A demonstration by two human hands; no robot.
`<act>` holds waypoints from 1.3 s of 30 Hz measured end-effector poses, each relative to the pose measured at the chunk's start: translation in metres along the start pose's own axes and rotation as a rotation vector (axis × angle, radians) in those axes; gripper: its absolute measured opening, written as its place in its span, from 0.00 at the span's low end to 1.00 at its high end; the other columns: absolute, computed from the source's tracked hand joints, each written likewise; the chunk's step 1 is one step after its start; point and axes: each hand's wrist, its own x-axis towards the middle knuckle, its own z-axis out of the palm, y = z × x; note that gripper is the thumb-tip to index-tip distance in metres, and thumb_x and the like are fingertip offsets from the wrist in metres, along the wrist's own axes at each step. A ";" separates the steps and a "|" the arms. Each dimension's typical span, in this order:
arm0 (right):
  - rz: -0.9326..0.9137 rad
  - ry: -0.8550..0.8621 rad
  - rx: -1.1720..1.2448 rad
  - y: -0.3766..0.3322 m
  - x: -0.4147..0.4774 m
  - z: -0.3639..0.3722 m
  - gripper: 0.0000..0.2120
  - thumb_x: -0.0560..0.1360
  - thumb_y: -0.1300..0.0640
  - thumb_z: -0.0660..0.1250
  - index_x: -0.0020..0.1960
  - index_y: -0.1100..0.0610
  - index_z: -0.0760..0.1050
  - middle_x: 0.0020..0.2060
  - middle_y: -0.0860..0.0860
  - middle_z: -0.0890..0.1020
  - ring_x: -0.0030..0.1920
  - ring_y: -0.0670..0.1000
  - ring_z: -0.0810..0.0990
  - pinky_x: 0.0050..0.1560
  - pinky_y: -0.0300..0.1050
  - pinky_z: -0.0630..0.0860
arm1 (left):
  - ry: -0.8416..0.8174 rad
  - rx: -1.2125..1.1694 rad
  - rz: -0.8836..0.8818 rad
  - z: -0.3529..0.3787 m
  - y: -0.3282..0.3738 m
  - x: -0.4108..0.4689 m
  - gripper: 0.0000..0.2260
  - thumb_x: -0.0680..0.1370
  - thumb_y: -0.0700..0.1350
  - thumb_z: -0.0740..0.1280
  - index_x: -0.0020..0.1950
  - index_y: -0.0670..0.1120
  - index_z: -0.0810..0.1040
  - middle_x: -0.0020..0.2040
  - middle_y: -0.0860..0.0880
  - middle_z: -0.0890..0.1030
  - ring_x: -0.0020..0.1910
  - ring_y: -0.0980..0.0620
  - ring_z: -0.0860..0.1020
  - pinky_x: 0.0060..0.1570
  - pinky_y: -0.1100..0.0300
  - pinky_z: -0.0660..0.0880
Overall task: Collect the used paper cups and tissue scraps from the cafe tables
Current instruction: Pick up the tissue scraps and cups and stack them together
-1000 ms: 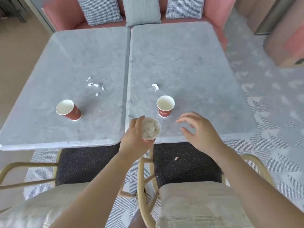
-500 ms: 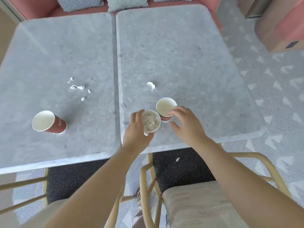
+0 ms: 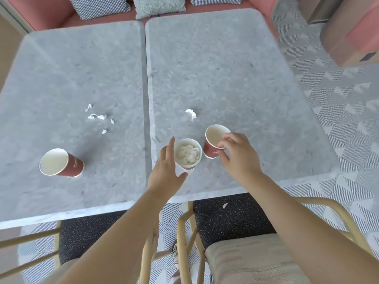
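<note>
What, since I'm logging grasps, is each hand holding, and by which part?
The right hand pinches the empty cup by its near rim. The left hand rests open against the tissue-filled cup, holding nothing.

Far half: you have bare worktop (image 3: 215, 58) beyond the tissue scrap (image 3: 191, 114).
Centre: filled cup (image 3: 187, 153) and red cup (image 3: 209, 149) stand just beside each other, your left hand (image 3: 166, 167) and right hand (image 3: 238, 158) flanking them.
Left: a toppled cup (image 3: 61, 162) and scraps (image 3: 97, 116) lie well apart.
Near edge: chairs (image 3: 235, 220) crowd it.

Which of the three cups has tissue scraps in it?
The middle cup, by the left hand: white tissue fills it. The tilted cup in the right hand and the far-left cup look empty.
</note>
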 end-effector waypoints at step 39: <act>-0.289 -0.242 0.007 -0.191 -0.009 0.121 0.06 0.70 0.65 0.69 0.46 0.59 0.81 0.54 0.53 0.79 0.60 0.55 0.73 0.44 0.51 0.78 | 0.280 0.366 0.114 -0.183 -0.148 -0.054 0.05 0.72 0.40 0.68 0.47 0.45 0.79 0.41 0.47 0.81 0.38 0.43 0.78 0.30 0.58 0.70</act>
